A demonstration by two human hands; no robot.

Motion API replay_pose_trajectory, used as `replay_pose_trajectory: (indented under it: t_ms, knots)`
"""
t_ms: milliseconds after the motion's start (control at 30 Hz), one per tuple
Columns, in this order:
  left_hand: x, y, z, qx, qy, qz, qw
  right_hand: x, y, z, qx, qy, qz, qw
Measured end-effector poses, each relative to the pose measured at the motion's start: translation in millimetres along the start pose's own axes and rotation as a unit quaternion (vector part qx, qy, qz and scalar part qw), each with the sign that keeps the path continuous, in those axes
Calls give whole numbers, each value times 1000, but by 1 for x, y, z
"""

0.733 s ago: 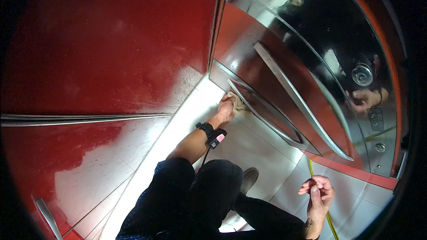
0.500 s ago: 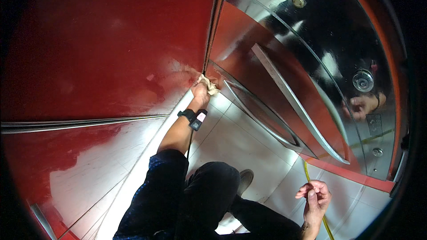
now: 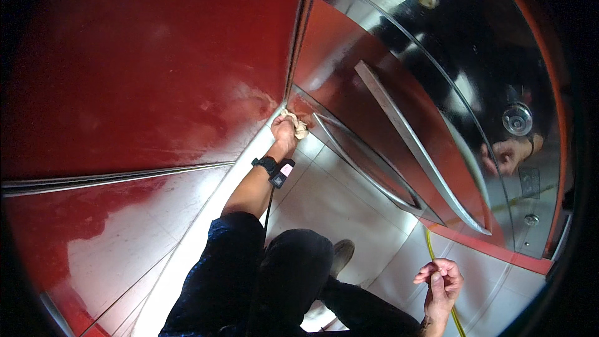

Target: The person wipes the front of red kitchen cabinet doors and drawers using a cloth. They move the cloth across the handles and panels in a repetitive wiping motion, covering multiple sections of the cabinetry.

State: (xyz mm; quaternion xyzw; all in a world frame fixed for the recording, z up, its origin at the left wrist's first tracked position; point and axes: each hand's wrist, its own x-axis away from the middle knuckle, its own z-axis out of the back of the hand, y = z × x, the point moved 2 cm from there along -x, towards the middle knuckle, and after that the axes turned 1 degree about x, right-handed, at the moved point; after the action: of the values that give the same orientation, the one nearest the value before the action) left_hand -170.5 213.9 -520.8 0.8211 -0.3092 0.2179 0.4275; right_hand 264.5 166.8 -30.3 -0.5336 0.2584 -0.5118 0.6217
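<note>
My left hand (image 3: pixel 284 131), a dark band and a small black box on its wrist, is closed around a crumpled cream cloth (image 3: pixel 299 126). It presses the cloth low into the corner where a red panel (image 3: pixel 156 68) meets a red-and-mirrored metal panel (image 3: pixel 349 56). At the lower right, my right hand (image 3: pixel 444 279) hangs over the tiled floor, fingers loosely curled and thumb raised, with nothing seen in it. A yellow cable (image 3: pixel 430 243) passes behind that hand; whether they touch, I cannot tell.
Long curved metal bars (image 3: pixel 415 140) stand out from the right panel. Round metal fittings (image 3: pixel 517 118) sit on its mirrored part, which reflects a hand. A metal strip (image 3: pixel 118 176) crosses the left panel. My bent knee (image 3: pixel 299 253) and shoe (image 3: pixel 342 256) are below, above white tiles (image 3: pixel 349 178).
My left hand and the cloth have shifted slightly down and to the right. The right hand has barely moved. The view has tilted a little.
</note>
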Motion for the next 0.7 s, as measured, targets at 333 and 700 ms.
replay_pose_trajectory:
  t_ms: [333,700]
  knots:
    - [12,-7,12,-66,54,10,996,-3,-1,-4,-2,-17,7,1000]
    - [35,-21,12,-112,-18,118,987,-1,1,-1,-12,-17,2,1000]
